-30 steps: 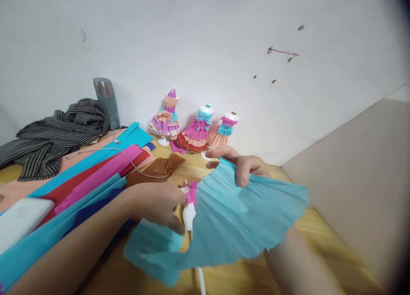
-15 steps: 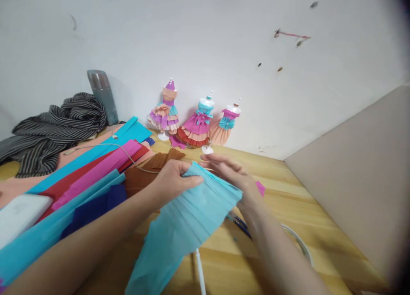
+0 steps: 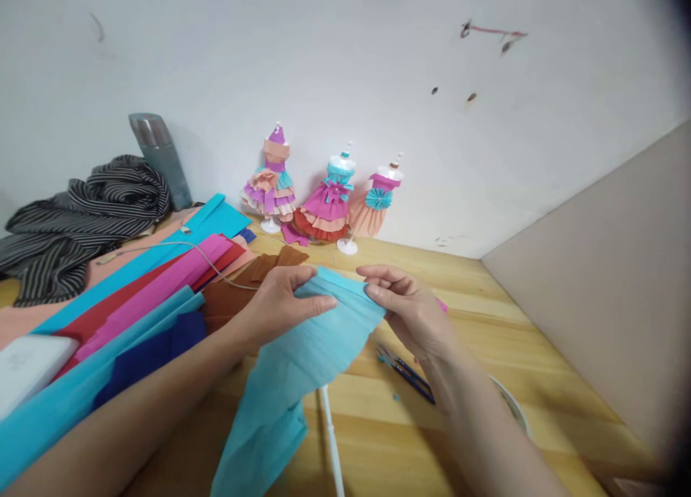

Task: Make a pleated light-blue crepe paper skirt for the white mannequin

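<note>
Left hand [image 3: 278,299]: pinching the blue paper [image 3: 316,338] near its far edge
Right hand [image 3: 415,310]: pinching that edge's right end (thumb on top)
Paper: above the table [image 3: 486,313], left of the scissors [image 3: 407,375]

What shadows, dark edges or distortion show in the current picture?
Head view: the right edge darkens; head view: soft shadow falls on the table beside the right forearm; head view: the bottle leans, perhaps from lens distortion.
</note>
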`<state>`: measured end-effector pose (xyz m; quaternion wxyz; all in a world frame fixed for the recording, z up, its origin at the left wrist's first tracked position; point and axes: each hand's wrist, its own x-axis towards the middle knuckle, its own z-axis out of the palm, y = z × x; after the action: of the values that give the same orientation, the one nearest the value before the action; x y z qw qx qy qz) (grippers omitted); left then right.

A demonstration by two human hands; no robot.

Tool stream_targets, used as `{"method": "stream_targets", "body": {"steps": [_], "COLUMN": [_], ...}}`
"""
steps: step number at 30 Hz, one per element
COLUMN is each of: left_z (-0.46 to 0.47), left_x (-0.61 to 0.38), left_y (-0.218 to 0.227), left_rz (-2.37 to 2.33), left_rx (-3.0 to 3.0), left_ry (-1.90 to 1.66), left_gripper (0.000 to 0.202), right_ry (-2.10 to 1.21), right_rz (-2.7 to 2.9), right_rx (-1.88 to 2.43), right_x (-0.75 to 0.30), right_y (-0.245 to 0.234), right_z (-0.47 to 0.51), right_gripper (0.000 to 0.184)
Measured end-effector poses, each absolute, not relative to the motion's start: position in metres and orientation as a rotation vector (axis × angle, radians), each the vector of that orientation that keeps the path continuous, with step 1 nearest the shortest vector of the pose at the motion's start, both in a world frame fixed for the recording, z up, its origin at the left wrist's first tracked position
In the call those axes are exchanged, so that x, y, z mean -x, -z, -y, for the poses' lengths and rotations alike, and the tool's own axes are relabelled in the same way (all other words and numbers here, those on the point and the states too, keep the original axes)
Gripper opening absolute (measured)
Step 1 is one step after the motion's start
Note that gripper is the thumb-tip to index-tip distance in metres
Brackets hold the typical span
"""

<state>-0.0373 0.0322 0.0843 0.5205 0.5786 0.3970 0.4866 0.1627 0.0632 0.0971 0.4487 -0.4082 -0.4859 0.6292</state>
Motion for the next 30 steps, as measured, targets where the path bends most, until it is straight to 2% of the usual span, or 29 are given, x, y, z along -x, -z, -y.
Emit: {"method": "stream_targets", "body": {"steps": [3, 6, 10, 21, 26, 30], "left_z": [-0.031, -0.029, -0.028, -0.030, -0.032, -0.031], "left_x": [0.036, 0.032, 0.030, 0.031, 0.033, 0.034], "left_y": [-0.087, -0.093, -0.097, -0.095, -0.089, -0.086], "left_rz": [-0.899, -0.968, -0.996, -1.104, -1.010, -1.046], "left_rx": [-1.303, -1.219, -1.127, -1.199, -1.180, -1.252], "left_ry": [-1.154, -1.193, -1.255, -1.370, -1.372, -1.380], "left_gripper": [0.028, 0.021, 0.018, 0.017, 0.036, 0.019], "right_ry": [-1.401, -1.310, -1.358, -1.193, -1.234, -1.258], "right_rz": [1.286, 1.353, 1.394, 1.505, 1.400, 1.351], "right_rx": [1.009, 1.044, 1.058, 1.064, 1.046, 1.039], "right_x": [-0.164, -0.165, -0.168, -0.165, -0.161, -0.161], "right_y": [-0.100, -0.103, -0.102, -0.101, -0.097, -0.093], "right_z": [-0.058, -0.054, -0.056, -0.052, -0.054, -0.056], "right_gripper": [0.031, 0.029, 0.030, 0.026, 0.027, 0.026]}}
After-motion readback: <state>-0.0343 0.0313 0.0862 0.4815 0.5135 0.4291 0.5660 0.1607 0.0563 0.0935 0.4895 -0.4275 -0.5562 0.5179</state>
